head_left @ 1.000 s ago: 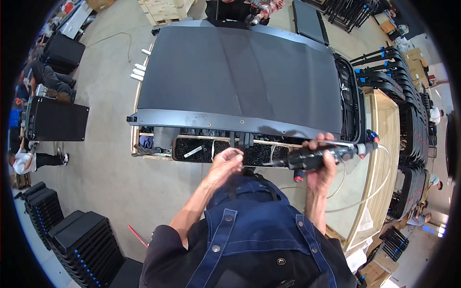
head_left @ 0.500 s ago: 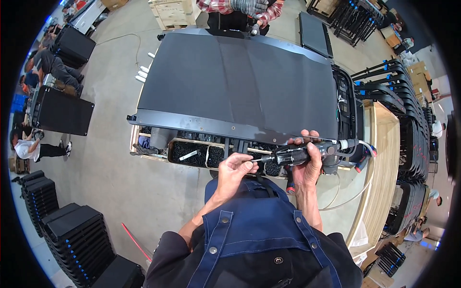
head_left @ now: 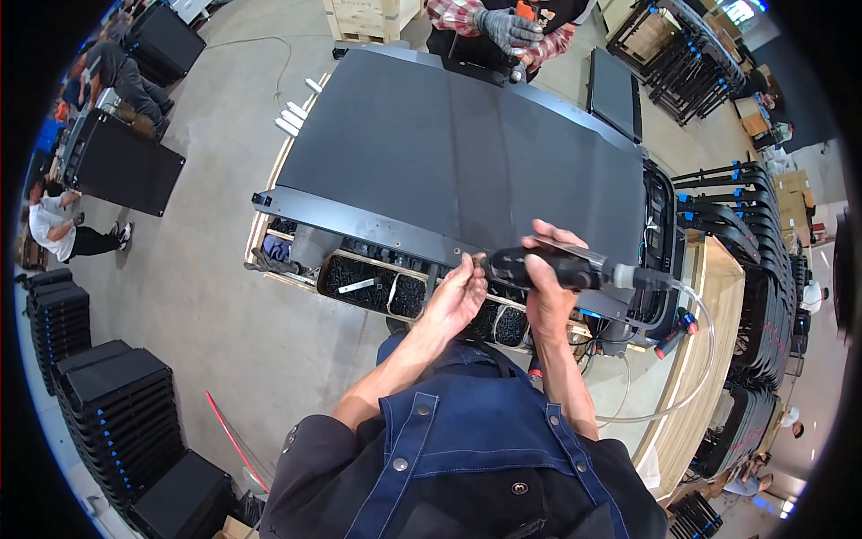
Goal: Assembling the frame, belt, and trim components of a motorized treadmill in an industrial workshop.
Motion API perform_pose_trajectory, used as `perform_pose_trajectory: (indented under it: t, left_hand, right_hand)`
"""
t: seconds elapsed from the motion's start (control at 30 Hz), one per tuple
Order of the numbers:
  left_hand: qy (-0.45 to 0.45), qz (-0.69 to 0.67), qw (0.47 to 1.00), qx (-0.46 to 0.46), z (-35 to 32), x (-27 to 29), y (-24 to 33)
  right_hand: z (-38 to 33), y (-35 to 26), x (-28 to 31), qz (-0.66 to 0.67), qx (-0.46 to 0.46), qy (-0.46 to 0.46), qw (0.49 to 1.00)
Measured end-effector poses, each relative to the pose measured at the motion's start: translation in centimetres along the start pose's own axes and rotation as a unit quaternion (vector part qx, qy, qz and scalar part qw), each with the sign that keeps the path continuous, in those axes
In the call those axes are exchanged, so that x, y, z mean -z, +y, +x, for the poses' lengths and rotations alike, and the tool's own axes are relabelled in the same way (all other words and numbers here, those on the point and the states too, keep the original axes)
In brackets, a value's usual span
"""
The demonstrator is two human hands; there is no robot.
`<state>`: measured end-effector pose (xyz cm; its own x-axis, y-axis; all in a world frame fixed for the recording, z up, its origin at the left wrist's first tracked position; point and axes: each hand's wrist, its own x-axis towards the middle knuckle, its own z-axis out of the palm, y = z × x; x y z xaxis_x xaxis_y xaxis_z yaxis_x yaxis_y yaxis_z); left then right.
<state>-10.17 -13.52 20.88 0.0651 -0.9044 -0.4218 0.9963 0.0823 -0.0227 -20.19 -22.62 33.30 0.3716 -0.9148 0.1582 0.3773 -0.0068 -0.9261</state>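
Observation:
A large dark grey metal panel [head_left: 467,162] lies flat on a wooden frame in front of me. My right hand [head_left: 546,287] grips a black air-driven screwdriver [head_left: 548,268], held sideways with its tip pointing left at the panel's near edge rail [head_left: 359,225]. A clear hose [head_left: 691,359] runs from the tool's right end. My left hand [head_left: 456,296] pinches at the tool's tip, fingers together on something too small to make out.
Wooden trays of black screws [head_left: 377,287] sit under the near edge. Across the panel, another person's gloved hand [head_left: 507,27] holds a tool. Stacks of black cases [head_left: 117,404] stand at left; racks of black parts [head_left: 754,242] at right. Another person crouches far left [head_left: 54,229].
My right hand has brought the screwdriver left and slightly up toward the panel edge. My left hand rose from the screw trays to meet the tool's tip.

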Motion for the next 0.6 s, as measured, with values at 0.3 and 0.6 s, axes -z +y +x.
perform_pose_trajectory:
  t: [0.3, 0.6]
  left_hand:
    - [0.149, 0.18, 0.972, 0.016, -0.3, 0.2, 1.8]
    - [0.254, 0.317, 0.841, -0.357, -2.4, 4.6, 11.1]
  right_hand:
    - [3.9, 2.6, -5.0, -0.124, -0.03, -0.175, 0.976]
    - [5.6, 4.8, -4.8, -0.09, -0.1, -0.278, 0.951]
